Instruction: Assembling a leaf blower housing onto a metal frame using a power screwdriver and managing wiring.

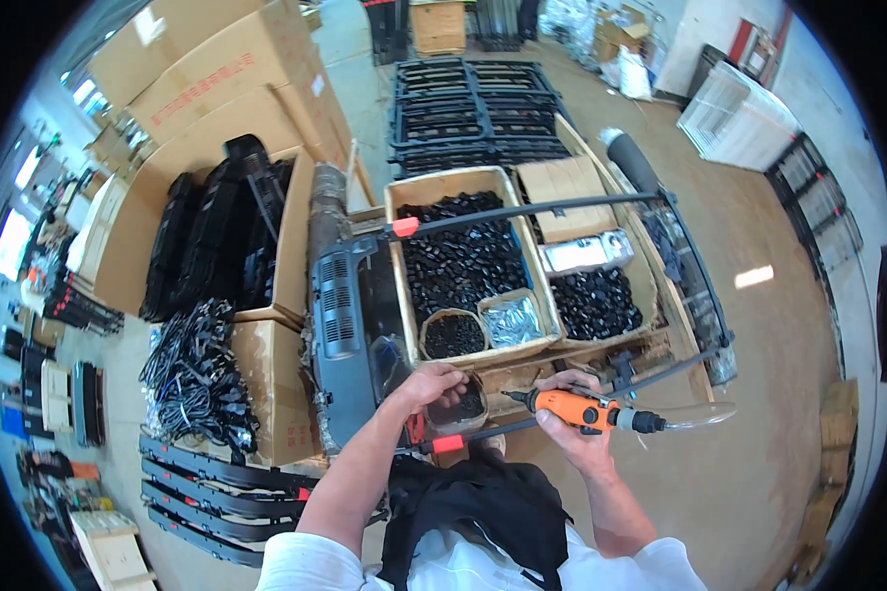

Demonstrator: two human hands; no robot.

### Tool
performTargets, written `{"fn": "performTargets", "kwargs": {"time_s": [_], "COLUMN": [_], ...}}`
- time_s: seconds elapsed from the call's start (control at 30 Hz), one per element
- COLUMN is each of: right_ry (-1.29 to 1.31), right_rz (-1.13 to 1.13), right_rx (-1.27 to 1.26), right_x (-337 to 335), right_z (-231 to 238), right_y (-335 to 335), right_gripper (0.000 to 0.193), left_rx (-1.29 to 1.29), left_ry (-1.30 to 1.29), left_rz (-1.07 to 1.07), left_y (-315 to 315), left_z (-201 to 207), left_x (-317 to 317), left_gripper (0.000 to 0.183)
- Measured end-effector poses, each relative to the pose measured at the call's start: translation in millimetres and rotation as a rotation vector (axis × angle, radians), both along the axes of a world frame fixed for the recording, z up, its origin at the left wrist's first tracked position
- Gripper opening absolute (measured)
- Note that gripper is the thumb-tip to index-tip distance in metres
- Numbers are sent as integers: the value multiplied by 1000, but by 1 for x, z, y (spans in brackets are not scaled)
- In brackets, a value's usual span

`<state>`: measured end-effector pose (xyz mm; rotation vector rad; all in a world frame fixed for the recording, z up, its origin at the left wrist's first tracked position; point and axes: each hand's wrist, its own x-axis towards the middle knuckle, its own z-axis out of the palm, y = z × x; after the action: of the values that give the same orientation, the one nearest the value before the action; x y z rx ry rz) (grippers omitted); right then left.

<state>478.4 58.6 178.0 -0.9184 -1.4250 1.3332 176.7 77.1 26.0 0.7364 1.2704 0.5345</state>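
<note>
The right hand grips an orange pneumatic screwdriver, bit pointing left toward the left hand, whose hold is unclear.

Half-curled left grip, clasped right grip

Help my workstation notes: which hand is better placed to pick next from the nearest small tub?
Likely the left hand: it is right at the small tub, while the right hand grips the orange pneumatic screwdriver.
</note>
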Motion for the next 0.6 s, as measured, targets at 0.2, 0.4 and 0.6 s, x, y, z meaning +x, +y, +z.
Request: {"fn": "performTargets", "kwargs": {"time_s": [0.2,0.4,0.6], "right_ry": [209,11,109], "right_rz": [169,344,535], "right_rx": [-112,-99,-1], "right_x": [-22,-64,-112], "right_z": [0,16,22], "right_y": [26,48,51], "right_gripper": [54,59,56], "left_rx": [55,244,171], "left_ry": [-335,-499,-697], "left_rz": [487,923,1121], "left_y": [-30,-62,-89], "left_z": [36,64,73], "left_x": [8,20,0], "left_gripper": [23,23,22]}}
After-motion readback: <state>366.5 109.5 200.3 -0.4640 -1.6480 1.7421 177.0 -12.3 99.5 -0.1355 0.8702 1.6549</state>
